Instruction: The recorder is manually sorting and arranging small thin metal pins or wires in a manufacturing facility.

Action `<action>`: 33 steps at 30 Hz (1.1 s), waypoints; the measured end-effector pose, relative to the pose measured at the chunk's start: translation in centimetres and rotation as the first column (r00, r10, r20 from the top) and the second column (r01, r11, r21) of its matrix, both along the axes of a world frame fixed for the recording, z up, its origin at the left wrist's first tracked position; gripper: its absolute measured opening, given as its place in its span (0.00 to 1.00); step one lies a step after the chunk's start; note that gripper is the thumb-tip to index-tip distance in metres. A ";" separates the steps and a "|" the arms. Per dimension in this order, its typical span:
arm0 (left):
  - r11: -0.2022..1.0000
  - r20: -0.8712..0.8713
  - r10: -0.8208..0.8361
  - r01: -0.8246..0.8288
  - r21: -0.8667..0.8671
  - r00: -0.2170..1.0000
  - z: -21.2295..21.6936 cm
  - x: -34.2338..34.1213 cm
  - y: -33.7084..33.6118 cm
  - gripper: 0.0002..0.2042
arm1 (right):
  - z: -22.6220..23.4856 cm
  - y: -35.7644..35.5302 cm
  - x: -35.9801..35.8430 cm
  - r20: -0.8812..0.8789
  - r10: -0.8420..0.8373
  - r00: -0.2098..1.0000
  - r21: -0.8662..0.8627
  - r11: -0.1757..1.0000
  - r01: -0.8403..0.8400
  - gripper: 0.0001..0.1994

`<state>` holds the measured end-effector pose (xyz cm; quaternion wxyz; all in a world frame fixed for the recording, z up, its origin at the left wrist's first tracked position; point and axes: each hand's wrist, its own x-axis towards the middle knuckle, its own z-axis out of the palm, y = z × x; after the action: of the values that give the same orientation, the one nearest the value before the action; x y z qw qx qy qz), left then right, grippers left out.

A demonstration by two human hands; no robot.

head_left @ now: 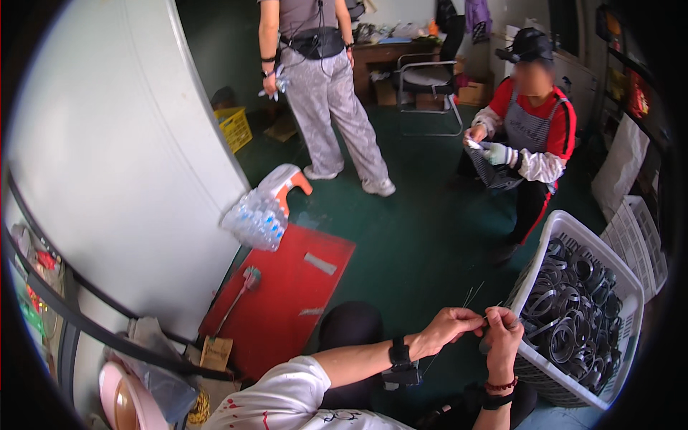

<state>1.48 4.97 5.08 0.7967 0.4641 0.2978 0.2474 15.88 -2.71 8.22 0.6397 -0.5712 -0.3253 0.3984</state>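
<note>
1. Evidently pinched thin, pale, wire-like strands (470, 295) between thumb and fingertips of the bare left hand (459, 326), leaving no visible gap at the tips and free ends slanting up above.
2. Closed thumb and forefinger of the bare right hand (504, 333) right beside those fingertips, apparently on the same strands; could not tell how firmly, nor how many.
3. Held the strands over the dark green floor (412, 251), just left of a pale, rectangular, lattice-walled plastic basket (548, 373) heaped with loose black flat rings (573, 301).
4. Judged slipping the likeliest trouble, because of so little thickness for bare fingertips to grip; suspected kinking too, from any uneven pull between the hands.
5. Saw a risk of snagging on the basket lattice or among the jumbled rings, given the right hand so near the rim. Reckoned a dropped strand hard to find against such a dark floor.
6. Noticed, beyond the basket, a crouching co-worker (530, 136) in red top and striped apron; farther off, a standing person (333, 107) in grey patterned trousers.
7. Found, leftward, a flat red board (276, 301) bearing a pink long-handled brush (250, 278), with bundled clear plastic bottles (258, 222) at the far edge.
</note>
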 end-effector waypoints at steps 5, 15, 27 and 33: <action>0.999 0.021 0.027 -0.026 -0.039 0.999 0.4 -0.5 0.0 0.07 | -0.1 0.1 -0.2 0.010 -0.045 0.999 0.010 0.999 0.045 0.08; 0.996 -0.001 0.072 -0.072 0.047 0.997 -0.3 0.2 -0.3 0.07 | -0.5 0.3 0.5 0.012 -0.096 0.995 0.020 0.995 0.096 0.08; 0.978 0.159 -0.157 0.176 -0.109 0.975 -0.7 0.4 -0.3 0.13 | 0.6 -0.3 0.4 -0.092 -0.032 0.995 0.049 0.998 0.037 0.09; 0.988 0.087 -0.098 0.108 -0.111 0.991 -0.8 0.6 -0.5 0.12 | 0.5 -0.4 0.2 -0.068 -0.041 0.997 0.068 0.997 0.046 0.09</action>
<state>2.09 4.43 4.30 0.8454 0.4216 0.2545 0.2069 16.13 -3.07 8.75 0.6782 -0.5420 -0.3048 0.3916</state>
